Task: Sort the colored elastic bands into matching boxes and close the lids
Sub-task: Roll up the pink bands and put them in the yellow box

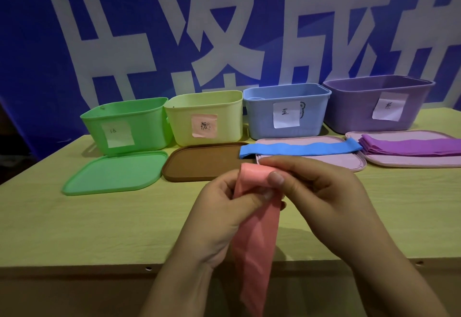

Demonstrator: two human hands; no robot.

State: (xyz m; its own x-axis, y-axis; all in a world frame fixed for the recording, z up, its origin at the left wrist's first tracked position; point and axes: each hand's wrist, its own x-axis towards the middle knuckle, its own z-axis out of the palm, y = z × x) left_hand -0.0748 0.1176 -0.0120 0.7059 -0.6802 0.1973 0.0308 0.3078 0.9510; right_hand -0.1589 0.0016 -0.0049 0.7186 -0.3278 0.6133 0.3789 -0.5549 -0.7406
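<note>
Desk (74,229). Purple box (354,107), blue box (259,114), yellow box (184,117), green box (139,117): lids off, contents hidden. Purple bands (411,147), blue band (299,150) on lids. Left hand (224,207), right hand (324,192): each grip pinching pink band (254,237) above desk.

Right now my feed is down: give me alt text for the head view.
Both hands, left hand and right hand, pinch a pink band above the table. Behind stand open green, yellow, blue and purple boxes, lids lying in front. A blue band and purple bands rest on two lids.
</note>
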